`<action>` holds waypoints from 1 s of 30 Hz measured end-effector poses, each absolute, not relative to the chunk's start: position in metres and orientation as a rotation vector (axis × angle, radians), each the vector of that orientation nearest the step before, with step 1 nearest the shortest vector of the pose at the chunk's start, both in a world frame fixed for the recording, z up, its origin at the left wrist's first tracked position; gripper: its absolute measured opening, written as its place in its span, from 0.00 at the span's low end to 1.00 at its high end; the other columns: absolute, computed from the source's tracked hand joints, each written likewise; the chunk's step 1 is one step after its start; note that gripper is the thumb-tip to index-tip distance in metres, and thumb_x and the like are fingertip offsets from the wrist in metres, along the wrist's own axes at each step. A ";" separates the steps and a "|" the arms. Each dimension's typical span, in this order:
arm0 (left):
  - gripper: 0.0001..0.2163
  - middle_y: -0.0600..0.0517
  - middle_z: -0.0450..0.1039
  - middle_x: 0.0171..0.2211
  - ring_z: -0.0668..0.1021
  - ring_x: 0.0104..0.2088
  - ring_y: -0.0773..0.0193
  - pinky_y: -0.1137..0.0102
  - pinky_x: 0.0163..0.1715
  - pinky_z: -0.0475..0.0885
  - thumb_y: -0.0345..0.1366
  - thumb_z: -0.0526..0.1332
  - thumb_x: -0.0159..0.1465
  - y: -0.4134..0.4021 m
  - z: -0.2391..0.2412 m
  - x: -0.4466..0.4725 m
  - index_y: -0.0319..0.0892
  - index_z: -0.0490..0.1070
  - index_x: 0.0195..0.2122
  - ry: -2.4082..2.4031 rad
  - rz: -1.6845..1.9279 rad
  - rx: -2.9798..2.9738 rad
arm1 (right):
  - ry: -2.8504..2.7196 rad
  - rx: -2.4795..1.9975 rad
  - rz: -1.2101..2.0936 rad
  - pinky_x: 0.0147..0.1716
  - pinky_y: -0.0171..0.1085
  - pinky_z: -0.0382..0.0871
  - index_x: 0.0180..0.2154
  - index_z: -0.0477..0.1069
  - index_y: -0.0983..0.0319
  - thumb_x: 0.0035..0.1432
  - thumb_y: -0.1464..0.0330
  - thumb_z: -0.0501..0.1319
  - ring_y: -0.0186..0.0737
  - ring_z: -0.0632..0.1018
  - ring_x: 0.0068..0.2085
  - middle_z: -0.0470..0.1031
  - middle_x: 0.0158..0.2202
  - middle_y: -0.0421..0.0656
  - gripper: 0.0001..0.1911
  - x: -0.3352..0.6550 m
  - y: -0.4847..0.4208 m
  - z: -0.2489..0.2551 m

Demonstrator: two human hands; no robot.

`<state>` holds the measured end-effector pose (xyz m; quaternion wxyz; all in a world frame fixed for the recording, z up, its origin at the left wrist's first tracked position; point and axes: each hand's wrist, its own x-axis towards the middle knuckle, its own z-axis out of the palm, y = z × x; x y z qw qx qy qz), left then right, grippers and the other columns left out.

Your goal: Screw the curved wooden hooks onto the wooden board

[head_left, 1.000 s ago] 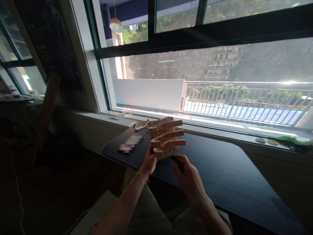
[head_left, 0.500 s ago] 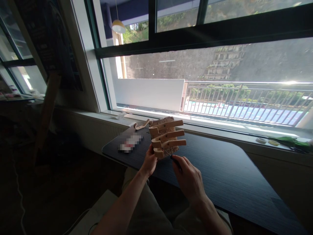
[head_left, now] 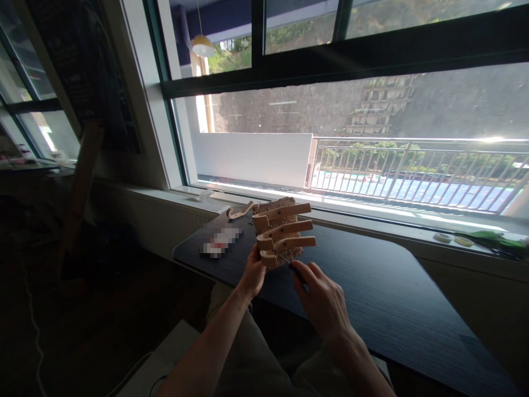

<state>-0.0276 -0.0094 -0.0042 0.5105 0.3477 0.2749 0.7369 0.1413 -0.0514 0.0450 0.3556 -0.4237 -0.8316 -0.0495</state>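
My left hand (head_left: pixel 252 274) grips the near left end of a wooden rack (head_left: pixel 279 234) with three curved pegs pointing right, held tilted above the dark table (head_left: pixel 372 292). My right hand (head_left: pixel 321 296) is closed round a small dark-handled screwdriver (head_left: pixel 294 268). Its thin shaft reaches up and left to the rack's lower edge under the lowest peg.
A loose curved wooden hook (head_left: pixel 239 211) lies at the table's far left corner, beside a blurred red and white item (head_left: pixel 220 241). Small rolls (head_left: pixel 450 239) and green stems (head_left: pixel 491 240) lie on the window sill at right. A wooden post (head_left: pixel 78 187) stands at left.
My right hand shifted slightly up and left, keeping the screwdriver tip at the rack's lower edge. The rack and my left hand have hardly moved.
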 end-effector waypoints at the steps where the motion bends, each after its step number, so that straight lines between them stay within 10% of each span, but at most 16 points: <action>1: 0.27 0.51 0.75 0.38 0.76 0.38 0.61 0.68 0.38 0.69 0.30 0.69 0.46 -0.009 -0.004 -0.028 0.46 0.67 0.48 0.656 1.775 0.844 | -2.152 -1.080 -0.137 0.26 0.31 0.61 0.48 0.67 0.57 0.61 0.67 0.49 0.33 0.74 0.29 0.73 0.35 0.42 0.16 0.141 -0.051 0.045; 12: 0.24 0.53 0.75 0.35 0.76 0.34 0.67 0.72 0.35 0.69 0.29 0.68 0.48 -0.010 -0.002 -0.027 0.45 0.67 0.47 0.681 1.775 0.848 | -1.957 -1.144 0.307 0.31 0.33 0.67 0.43 0.69 0.58 0.59 0.62 0.51 0.38 0.77 0.36 0.76 0.37 0.42 0.14 0.136 -0.050 0.044; 23: 0.25 0.51 0.75 0.38 0.76 0.39 0.62 0.69 0.38 0.69 0.30 0.69 0.47 -0.011 -0.002 -0.027 0.46 0.68 0.47 0.673 1.769 0.828 | -2.110 -1.106 -0.151 0.26 0.32 0.61 0.44 0.68 0.58 0.58 0.66 0.51 0.34 0.75 0.29 0.74 0.36 0.41 0.13 0.141 -0.051 0.046; 30: 0.23 0.51 0.75 0.38 0.76 0.39 0.63 0.71 0.37 0.69 0.30 0.69 0.47 -0.010 -0.003 -0.027 0.45 0.68 0.45 0.675 1.768 0.834 | -1.989 -1.096 0.159 0.31 0.33 0.65 0.41 0.69 0.59 0.58 0.63 0.52 0.37 0.76 0.34 0.75 0.37 0.43 0.12 0.137 -0.050 0.044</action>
